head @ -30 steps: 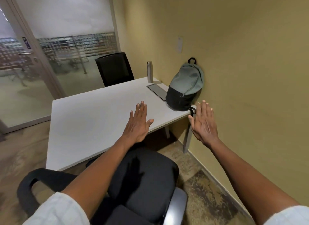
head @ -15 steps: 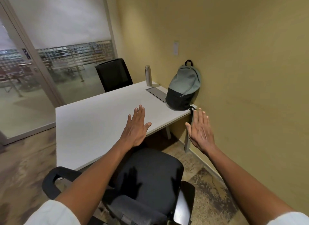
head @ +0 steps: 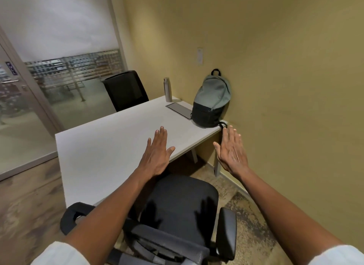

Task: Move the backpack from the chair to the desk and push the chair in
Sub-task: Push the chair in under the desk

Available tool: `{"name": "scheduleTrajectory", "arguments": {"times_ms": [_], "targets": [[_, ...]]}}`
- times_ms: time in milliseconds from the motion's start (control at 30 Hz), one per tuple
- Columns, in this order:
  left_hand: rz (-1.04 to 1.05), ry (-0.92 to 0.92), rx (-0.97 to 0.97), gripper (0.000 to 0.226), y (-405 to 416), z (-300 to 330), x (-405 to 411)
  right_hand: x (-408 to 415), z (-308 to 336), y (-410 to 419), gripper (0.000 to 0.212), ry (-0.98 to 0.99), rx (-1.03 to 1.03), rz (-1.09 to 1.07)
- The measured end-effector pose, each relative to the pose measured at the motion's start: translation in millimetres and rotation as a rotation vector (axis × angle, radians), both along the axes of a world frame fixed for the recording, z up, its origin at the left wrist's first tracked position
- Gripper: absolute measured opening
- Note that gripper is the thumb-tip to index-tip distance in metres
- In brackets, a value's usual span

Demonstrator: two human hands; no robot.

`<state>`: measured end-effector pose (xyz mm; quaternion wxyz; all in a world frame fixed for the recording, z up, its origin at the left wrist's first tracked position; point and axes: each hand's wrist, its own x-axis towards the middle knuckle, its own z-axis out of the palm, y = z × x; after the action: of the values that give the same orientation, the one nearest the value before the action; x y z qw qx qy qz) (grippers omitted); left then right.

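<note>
A grey-green and black backpack [head: 211,101] stands upright on the far right corner of the white desk [head: 110,152], leaning against the yellow wall. Its strap hangs over the desk edge. The black office chair [head: 181,203] sits in front of the desk below my arms, its seat bare, with both armrests in view. My left hand [head: 157,154] hovers flat over the desk's near edge, fingers apart, holding nothing. My right hand [head: 232,152] is held out flat beside the desk corner, just below the backpack strap, also with nothing in it.
A metal bottle [head: 167,89] and a flat grey tablet-like slab [head: 180,110] lie on the desk left of the backpack. A second black chair [head: 126,90] stands at the far side. Glass partition and door on the left; yellow wall close on the right.
The view has pulled back and up, so more of the chair and its armrests shows. Both hands stay outstretched and flat in about the same pose.
</note>
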<state>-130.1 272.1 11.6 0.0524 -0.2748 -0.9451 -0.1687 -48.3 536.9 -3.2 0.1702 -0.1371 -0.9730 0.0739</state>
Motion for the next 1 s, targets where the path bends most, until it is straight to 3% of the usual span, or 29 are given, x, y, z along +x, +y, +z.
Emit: {"name": "scheduleTrajectory", "arguments": {"times_ms": [500,867,1000], "targets": [[-0.263,-0.081,-0.017,0.069,-156,-20,31,87,2,-207,0.069,-0.024,-0.071,-0.175],[-0.327,-0.232,0.010,0.057,-226,-35,67,147,0,-274,0.054,-0.132,0.012,0.035],[-0.371,-0.236,-0.023,0.077,-257,-41,74,169,-9,-286,0.071,-0.197,-0.083,0.090]]}}
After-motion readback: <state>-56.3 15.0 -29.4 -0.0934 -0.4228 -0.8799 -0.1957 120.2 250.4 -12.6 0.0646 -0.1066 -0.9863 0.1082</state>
